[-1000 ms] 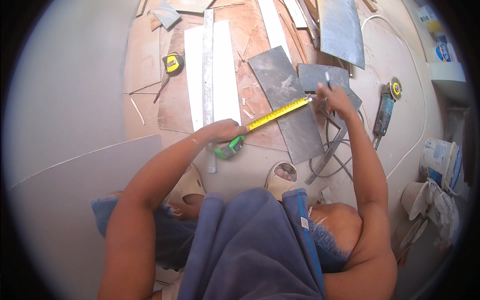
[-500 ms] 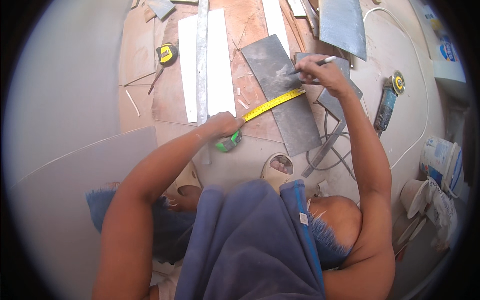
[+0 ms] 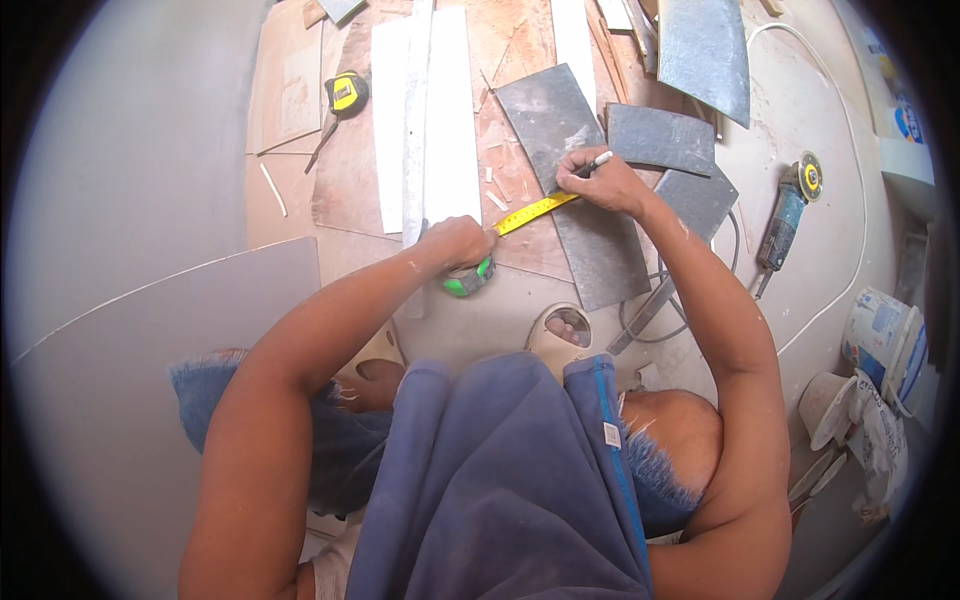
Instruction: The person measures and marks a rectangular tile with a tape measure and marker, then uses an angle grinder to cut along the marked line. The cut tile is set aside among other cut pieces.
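My left hand [image 3: 458,243] is closed around a green and black tape measure [image 3: 468,280]. Its yellow blade [image 3: 532,214] stretches toward a long dark grey tile [image 3: 598,245], which lies slanted on the boards. My right hand [image 3: 602,183] is over the middle of that tile, fingers pinched on a dark pen with a white end [image 3: 597,165]. The pen's tip is hidden by my fingers, and the far end of the blade passes out of sight at this hand.
White panels [image 3: 450,130] and a metal straightedge [image 3: 415,130] lie left of the tile. A yellow tape measure [image 3: 345,93] is farther left. On the right are grey tile pieces [image 3: 660,138], an angle grinder [image 3: 785,215], a white cord [image 3: 858,200] and buckets [image 3: 880,325].
My right hand has come left and slightly nearer with the pen, from the tile's right edge to its middle, now covering the blade's end. My left hand keeps its grip.
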### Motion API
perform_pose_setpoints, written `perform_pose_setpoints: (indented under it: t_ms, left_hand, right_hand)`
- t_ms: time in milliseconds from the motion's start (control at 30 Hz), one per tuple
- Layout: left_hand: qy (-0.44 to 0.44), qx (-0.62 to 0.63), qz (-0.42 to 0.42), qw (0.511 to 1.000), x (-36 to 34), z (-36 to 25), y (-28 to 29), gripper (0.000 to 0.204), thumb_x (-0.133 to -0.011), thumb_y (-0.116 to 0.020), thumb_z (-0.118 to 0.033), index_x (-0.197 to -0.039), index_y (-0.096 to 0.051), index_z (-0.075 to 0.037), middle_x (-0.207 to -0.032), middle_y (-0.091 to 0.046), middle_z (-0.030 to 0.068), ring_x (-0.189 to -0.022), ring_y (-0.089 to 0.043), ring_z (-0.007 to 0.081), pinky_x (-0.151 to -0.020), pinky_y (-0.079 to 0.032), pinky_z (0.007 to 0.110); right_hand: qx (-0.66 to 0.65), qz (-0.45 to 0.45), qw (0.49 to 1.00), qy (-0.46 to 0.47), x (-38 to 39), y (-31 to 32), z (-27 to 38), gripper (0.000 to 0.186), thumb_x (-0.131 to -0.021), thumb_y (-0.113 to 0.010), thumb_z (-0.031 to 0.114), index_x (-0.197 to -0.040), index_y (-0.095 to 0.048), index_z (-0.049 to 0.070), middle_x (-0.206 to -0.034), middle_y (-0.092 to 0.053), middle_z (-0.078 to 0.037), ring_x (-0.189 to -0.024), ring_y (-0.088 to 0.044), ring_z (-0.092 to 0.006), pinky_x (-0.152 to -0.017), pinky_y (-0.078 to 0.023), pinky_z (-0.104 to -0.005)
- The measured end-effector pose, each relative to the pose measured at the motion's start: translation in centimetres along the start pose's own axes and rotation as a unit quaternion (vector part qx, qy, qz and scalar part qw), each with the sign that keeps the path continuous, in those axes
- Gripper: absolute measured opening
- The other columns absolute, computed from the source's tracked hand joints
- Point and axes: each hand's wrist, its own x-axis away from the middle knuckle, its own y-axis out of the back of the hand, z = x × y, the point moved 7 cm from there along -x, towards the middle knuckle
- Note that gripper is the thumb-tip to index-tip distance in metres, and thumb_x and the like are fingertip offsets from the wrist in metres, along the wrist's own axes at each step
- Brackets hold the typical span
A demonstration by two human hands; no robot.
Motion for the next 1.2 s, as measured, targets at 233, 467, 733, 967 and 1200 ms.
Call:
perform_pose_setpoints:
  t_ms: [233,467,733,967,1200]
  left_hand:
    - [0.004,-0.003,0.007,1.000,-0.37,0.25,-0.21,0.068,-0.093,-0.047,-0.049,-0.105,-0.068,0.015,-0.103,-0.069,0.0324,-0.095,-0.069,0.0434,-0.084,-0.053,0.049]
    - [0.000,-0.007,0.008,1.000,-0.28,0.23,-0.15,0.069,-0.094,-0.046,-0.050,-0.105,-0.068,0.015,-0.104,-0.069,0.0323,-0.098,-0.069,0.0428,-0.087,-0.052,0.049]
    - [0.002,-0.011,0.008,1.000,-0.37,0.31,-0.21,0.068,-0.095,-0.046,-0.050,-0.107,-0.067,0.014,-0.104,-0.069,0.0313,-0.097,-0.069,0.0423,-0.086,-0.053,0.049]
    - [0.007,-0.011,0.010,1.000,-0.34,0.26,-0.22,0.068,-0.095,-0.047,-0.050,-0.107,-0.068,0.013,-0.104,-0.069,0.0311,-0.097,-0.069,0.0421,-0.086,-0.053,0.049]
    - [-0.007,-0.009,0.013,1.000,-0.44,0.39,-0.56,0.071,-0.094,-0.046,-0.053,-0.105,-0.068,0.014,-0.102,-0.069,0.0315,-0.095,-0.070,0.0424,-0.084,-0.053,0.049]
  right_hand:
    - [0.024,-0.001,1.000,-0.006,-0.01,-0.53,-0.19,0.021,-0.085,-0.069,0.024,-0.089,-0.071,0.003,-0.082,-0.070,-0.008,-0.078,-0.063,-0.0170,-0.078,-0.051,-0.0324]
    - [0.062,0.000,0.998,-0.002,0.09,-0.60,0.26,0.026,-0.085,-0.068,0.027,-0.091,-0.072,0.002,-0.085,-0.072,-0.013,-0.079,-0.065,-0.0215,-0.078,-0.051,-0.0345]
    - [0.067,-0.005,0.998,-0.003,0.08,-0.73,0.08,0.028,-0.086,-0.068,0.028,-0.093,-0.073,0.002,-0.088,-0.073,-0.014,-0.081,-0.066,-0.0232,-0.079,-0.051,-0.0356]
    - [0.080,-0.004,0.997,-0.014,0.10,-0.68,-0.03,0.028,-0.086,-0.067,0.028,-0.094,-0.073,0.002,-0.089,-0.073,-0.015,-0.083,-0.067,-0.0242,-0.080,-0.052,-0.0358]
    - [0.090,-0.005,0.996,-0.007,0.08,-0.60,0.15,0.027,-0.085,-0.067,0.027,-0.093,-0.073,0.003,-0.088,-0.073,-0.014,-0.082,-0.067,-0.0236,-0.080,-0.052,-0.0358]
